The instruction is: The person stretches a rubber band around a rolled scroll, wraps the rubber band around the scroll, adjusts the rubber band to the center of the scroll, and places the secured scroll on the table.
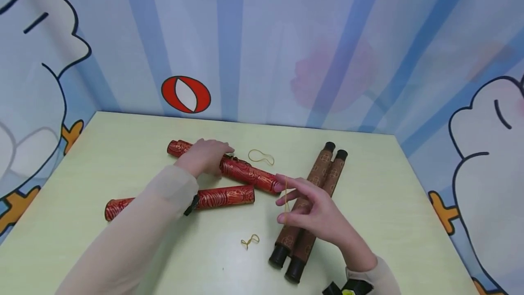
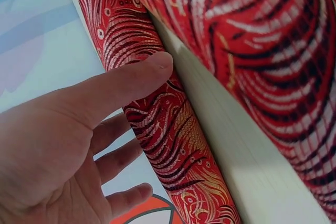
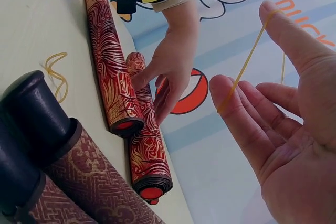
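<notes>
My left hand (image 1: 206, 156) grips the far red-and-gold patterned scroll (image 1: 249, 174), its thumb (image 2: 131, 80) lying across the roll and the fingers along the far side. A second red scroll (image 1: 225, 196) lies nearer, partly hidden under the left forearm. My right hand (image 1: 317, 211) hovers over two brown scrolls (image 1: 291, 236) with black end knobs. A thin yellow rubber band (image 3: 251, 59) is stretched between its spread thumb and forefinger, while the other fingers reach out behind.
One loose rubber band (image 1: 261, 156) lies behind the far red scroll. Another, twisted rubber band (image 1: 249, 240) is on the pale table (image 1: 196, 258) left of the brown scrolls. A printed cartoon backdrop (image 1: 262, 49) rises along the table's back edge.
</notes>
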`<action>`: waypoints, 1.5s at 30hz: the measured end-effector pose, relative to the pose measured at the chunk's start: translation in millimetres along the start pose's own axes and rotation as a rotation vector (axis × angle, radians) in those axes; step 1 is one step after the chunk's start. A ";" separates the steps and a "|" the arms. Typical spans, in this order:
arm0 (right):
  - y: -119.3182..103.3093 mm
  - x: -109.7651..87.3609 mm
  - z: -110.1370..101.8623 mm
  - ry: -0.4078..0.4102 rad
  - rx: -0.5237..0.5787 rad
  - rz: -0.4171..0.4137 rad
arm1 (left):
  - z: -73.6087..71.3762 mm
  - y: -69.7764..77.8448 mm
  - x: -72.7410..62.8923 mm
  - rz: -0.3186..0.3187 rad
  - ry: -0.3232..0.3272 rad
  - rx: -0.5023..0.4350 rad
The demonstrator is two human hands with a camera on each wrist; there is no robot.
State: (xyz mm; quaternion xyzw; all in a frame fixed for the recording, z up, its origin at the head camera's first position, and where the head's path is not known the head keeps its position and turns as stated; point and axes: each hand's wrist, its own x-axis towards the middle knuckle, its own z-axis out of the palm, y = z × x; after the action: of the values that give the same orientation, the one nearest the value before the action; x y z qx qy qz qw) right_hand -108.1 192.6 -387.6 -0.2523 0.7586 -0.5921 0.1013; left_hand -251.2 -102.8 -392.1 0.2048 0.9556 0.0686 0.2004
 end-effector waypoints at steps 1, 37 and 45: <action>0.5 0.2 0.0 0.001 -0.007 -0.001 | 0.3 -0.8 0.2 0.005 0.001 0.003; 11.7 -1.8 3.1 -0.010 -0.014 0.024 | 8.1 -9.7 6.7 0.068 0.056 0.059; 12.0 -2.6 4.6 -0.011 -0.025 0.038 | 12.6 -10.8 4.5 0.095 0.068 0.087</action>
State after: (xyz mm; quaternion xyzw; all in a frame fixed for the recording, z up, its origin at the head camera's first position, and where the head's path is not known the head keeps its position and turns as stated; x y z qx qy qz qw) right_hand -106.9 192.0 -400.7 -0.2426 0.7699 -0.5792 0.1136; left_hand -253.7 -110.1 -407.5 0.2558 0.9532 0.0435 0.1554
